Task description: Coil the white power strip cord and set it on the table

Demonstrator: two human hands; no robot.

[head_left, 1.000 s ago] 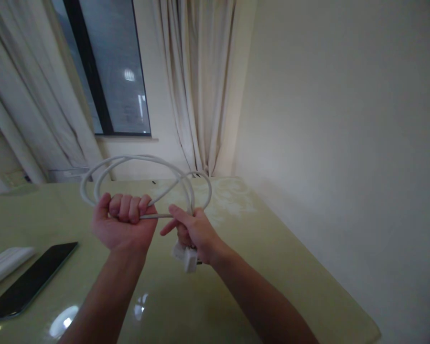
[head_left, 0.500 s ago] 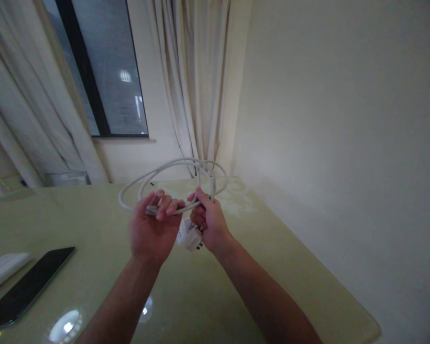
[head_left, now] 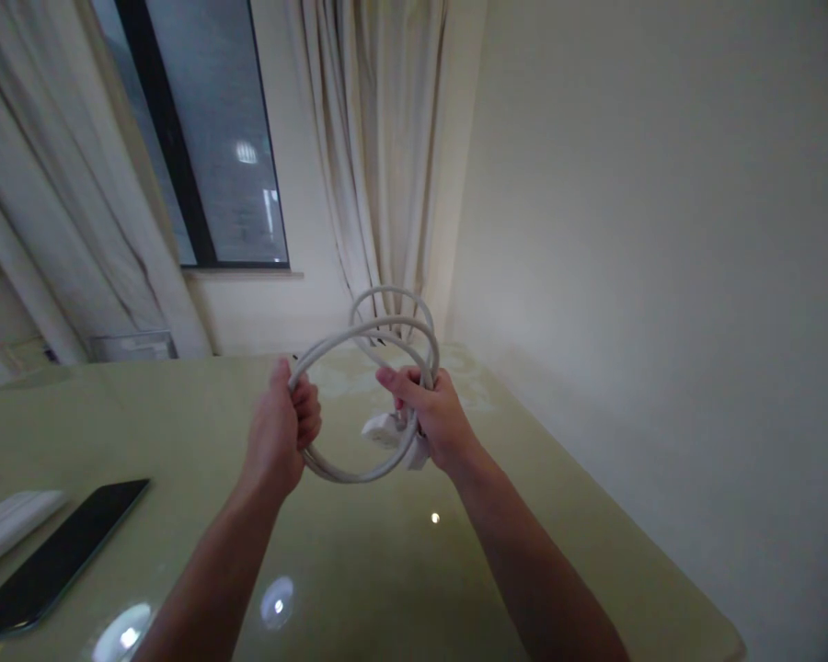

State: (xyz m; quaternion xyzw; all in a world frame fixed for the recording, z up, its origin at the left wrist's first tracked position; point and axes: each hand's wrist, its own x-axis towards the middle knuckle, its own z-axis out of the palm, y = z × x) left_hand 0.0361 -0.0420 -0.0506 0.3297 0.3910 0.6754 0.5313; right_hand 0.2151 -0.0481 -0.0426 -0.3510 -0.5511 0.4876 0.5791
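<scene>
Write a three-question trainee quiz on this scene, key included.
1. Multiple choice: what do the left hand and right hand both grip?
a) curtain
b) cable
c) window frame

2. True or false: the cable is stretched out straight.

3. Fill in: the white ends of the cable hang nearer the ____ hand.

Key:
1. b
2. False; it is bent into loops.
3. right
</scene>
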